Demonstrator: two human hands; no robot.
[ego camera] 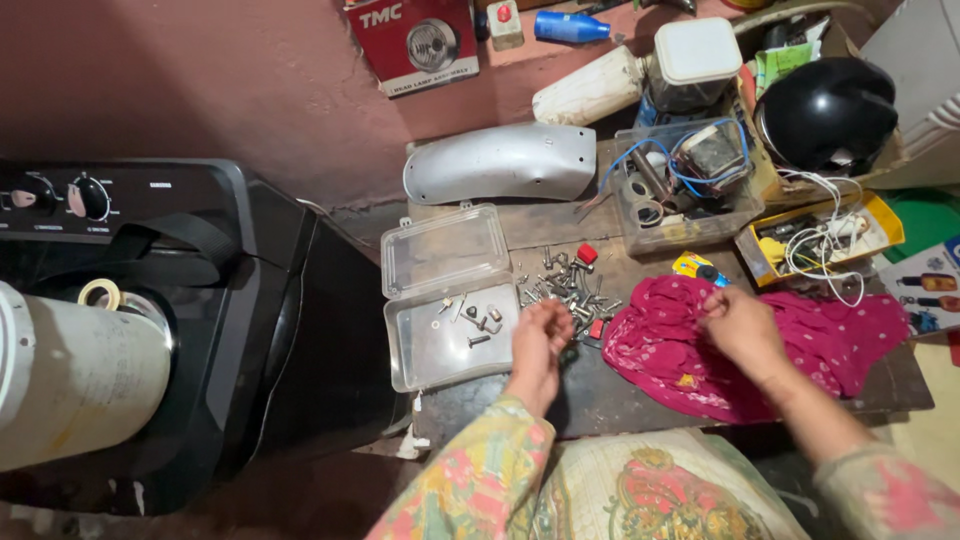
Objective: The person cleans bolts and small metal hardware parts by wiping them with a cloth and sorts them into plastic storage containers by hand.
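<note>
A heap of small metal screws and bolts (568,285) lies on a dark wooden table (640,395). My left hand (541,337) hovers at the heap's near edge, fingers curled, beside an open clear plastic box (446,300) that holds a few screws. Whether the fingers pinch a screw is hidden. My right hand (738,325) rests on a crumpled magenta cloth (800,345), fingertips pinched together on something too small to make out. A red cap (587,254) sits among the screws.
A silver mudguard (500,163) lies at the table's back. A clear tub of wires (685,185), a black helmet (828,112) and a yellow tray with white cable (820,237) stand at the right. A black appliance (200,300) and white cylinder (75,375) fill the left.
</note>
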